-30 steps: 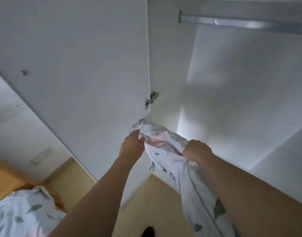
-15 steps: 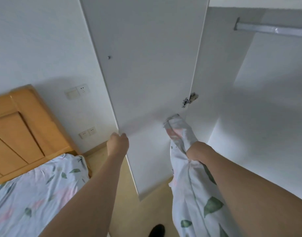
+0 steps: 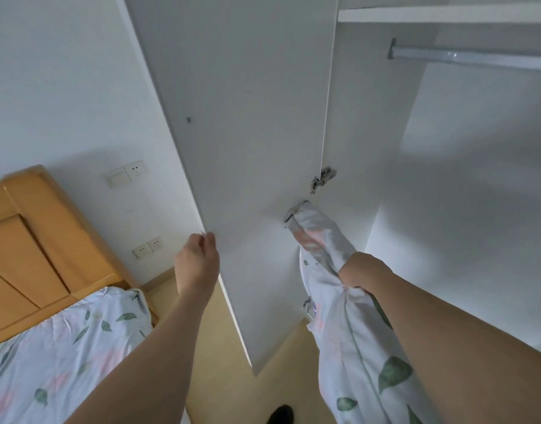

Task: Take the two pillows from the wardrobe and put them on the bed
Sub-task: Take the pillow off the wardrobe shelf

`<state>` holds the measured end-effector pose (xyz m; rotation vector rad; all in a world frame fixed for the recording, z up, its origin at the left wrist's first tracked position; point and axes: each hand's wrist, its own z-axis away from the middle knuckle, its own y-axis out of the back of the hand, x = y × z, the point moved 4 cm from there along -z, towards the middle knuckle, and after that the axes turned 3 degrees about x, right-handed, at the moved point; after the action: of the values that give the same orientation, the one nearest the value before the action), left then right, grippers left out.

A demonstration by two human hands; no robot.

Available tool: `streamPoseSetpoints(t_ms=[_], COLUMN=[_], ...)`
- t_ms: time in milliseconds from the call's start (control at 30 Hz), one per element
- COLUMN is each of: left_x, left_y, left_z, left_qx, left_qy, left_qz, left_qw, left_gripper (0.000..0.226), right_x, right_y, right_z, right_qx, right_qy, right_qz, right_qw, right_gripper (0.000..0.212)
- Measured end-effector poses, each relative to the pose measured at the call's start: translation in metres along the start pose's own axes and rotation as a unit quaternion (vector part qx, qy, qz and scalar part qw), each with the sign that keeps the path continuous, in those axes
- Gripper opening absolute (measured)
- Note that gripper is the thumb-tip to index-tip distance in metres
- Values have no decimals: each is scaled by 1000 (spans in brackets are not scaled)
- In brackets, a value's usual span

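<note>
A white pillow [image 3: 327, 243] in a case printed with green leaves and pink patches hangs in front of the open wardrobe [image 3: 465, 209]. My right hand [image 3: 359, 270] is closed around its upper part, and the rest trails down under my forearm. My left hand [image 3: 198, 258] is out at the free edge of the white wardrobe door [image 3: 247, 117], fingers curled on that edge. The bed [image 3: 64, 347], covered in the same leaf print, lies at the lower left. No second pillow shows in this view.
A wooden headboard [image 3: 27, 240] stands against the wall at the left. Wall sockets [image 3: 127, 175] sit between it and the door. A metal hanging rail [image 3: 477, 58] runs inside the wardrobe under a shelf. Yellow floor [image 3: 226, 362] lies below, with a dark shoe [image 3: 281, 416].
My left hand let go of the pillow and went left to the door's edge. The pillow now hangs from my right hand alone. The view turned left, showing the bed and headboard.
</note>
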<state>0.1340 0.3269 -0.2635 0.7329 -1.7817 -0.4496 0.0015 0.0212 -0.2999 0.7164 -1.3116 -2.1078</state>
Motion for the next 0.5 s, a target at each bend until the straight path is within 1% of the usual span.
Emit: streamPoseSetpoints(t_ms=[100,200,300,400,500], left_x=[10,25,41,60,87], left_y=[-2,-7,-17,-29,-41], left_z=[23,39,53,66,81], left_qx=[-17,-59,-114,-157,-179], left_qy=[-104,-201,-281,-346,-419], left_qz=[-24,-38,-66,-85,-82], left_qw=[994,977,951,921,886], left_gripper=[40,41,46,64,66], right_x=[9,18,29,47,65], right_y=[0,1,4,4,5], right_z=[2,3,5,6,12], right_qx=[-2,-17,-29,-27,-16], right_qy=[-9,-7,2,-9,-30], right_qz=[4,21,38,29,5], right_qw=[1000,1000,999,999,999], right_gripper=[9,6,10,11,16])
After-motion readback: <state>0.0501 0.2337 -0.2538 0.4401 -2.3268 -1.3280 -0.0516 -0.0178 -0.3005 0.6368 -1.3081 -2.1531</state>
